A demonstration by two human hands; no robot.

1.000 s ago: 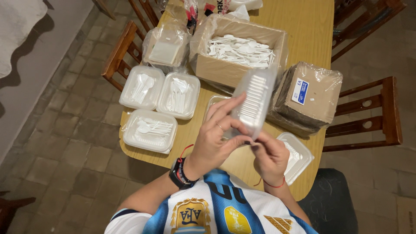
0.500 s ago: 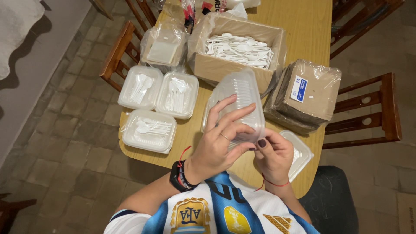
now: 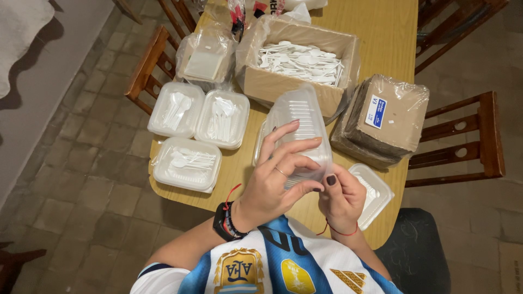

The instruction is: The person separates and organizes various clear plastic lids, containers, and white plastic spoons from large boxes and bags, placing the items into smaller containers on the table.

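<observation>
A clear plastic clamshell container (image 3: 302,117) is held over the wooden table (image 3: 392,38) in front of my chest. My left hand (image 3: 278,179) lies across its near face with the fingers spread, a ring on one finger and a black watch at the wrist. My right hand (image 3: 340,196) pinches the container's near corner with thumb and fingers. Under the right hand another white plastic container (image 3: 376,190) lies on the table's near edge.
Three closed clear containers with white cutlery inside (image 3: 188,160) sit at the table's left corner. A cardboard box of white plastic spoons (image 3: 299,60) stands behind. A wrapped brown stack (image 3: 381,120) is at right. Wooden chairs (image 3: 468,136) flank the table.
The clear container was tilted up on edge a second ago; it has swung flatter and lower toward me, with both hands shifting their hold to its near end.
</observation>
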